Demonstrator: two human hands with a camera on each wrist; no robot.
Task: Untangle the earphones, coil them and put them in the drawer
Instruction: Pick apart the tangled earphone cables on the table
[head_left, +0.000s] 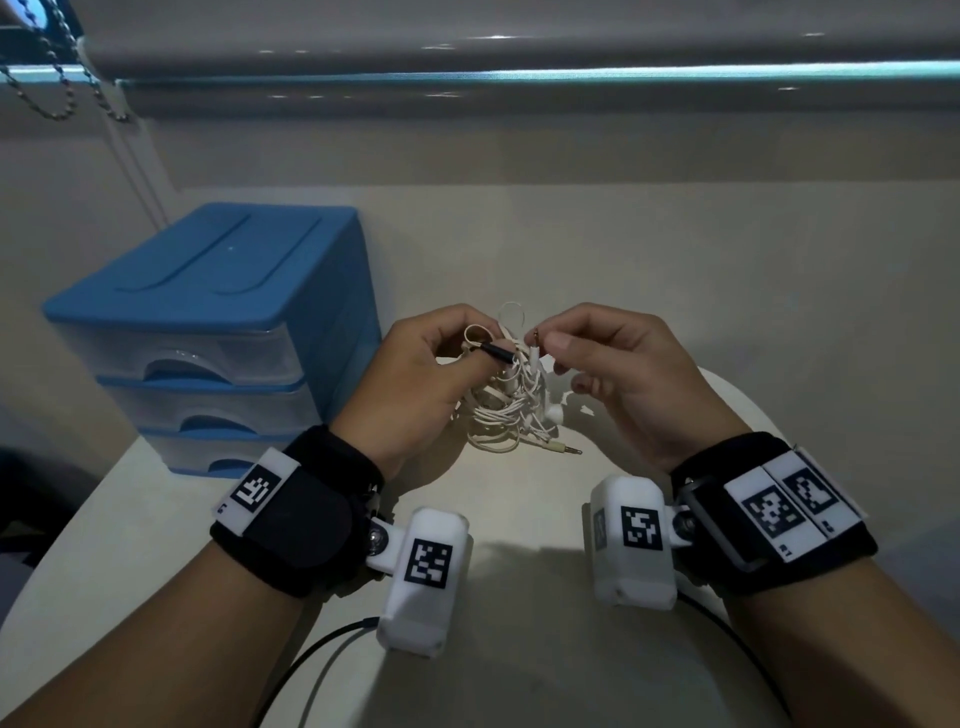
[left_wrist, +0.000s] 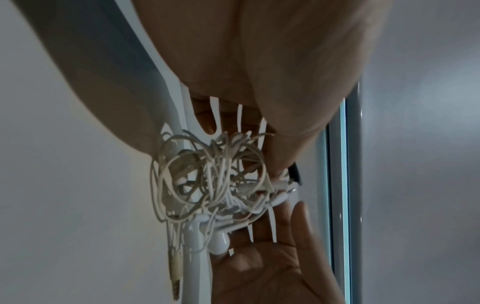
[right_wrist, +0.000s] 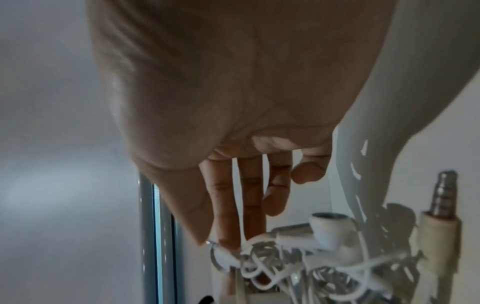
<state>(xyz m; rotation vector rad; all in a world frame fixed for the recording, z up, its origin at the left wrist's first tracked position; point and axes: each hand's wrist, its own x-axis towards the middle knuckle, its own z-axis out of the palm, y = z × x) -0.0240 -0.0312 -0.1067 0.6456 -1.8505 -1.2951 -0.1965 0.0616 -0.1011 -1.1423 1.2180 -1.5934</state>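
A tangled bundle of white earphones (head_left: 511, 400) hangs just above the white table (head_left: 519, 649), held between both hands. My left hand (head_left: 480, 348) grips the bundle's upper left and pinches a black plug (head_left: 496, 354) with thumb and finger. On the right, my right hand (head_left: 545, 338) pinches a white plug with a gold tip (head_left: 535, 336) at the top of the tangle. A cream jack plug (head_left: 563, 448) sticks out low on the right. The left wrist view shows the tangle (left_wrist: 215, 181) and an earbud (left_wrist: 219, 244). An earbud (right_wrist: 330, 228) and a jack plug (right_wrist: 441, 197) appear in the right wrist view.
A blue drawer unit (head_left: 208, 322) with three clear drawers, all closed, stands on the table's left side, close to my left hand. A bead chain (head_left: 52, 78) hangs by the window blind at the back left. Black cables (head_left: 311, 654) run from the wrist cameras.
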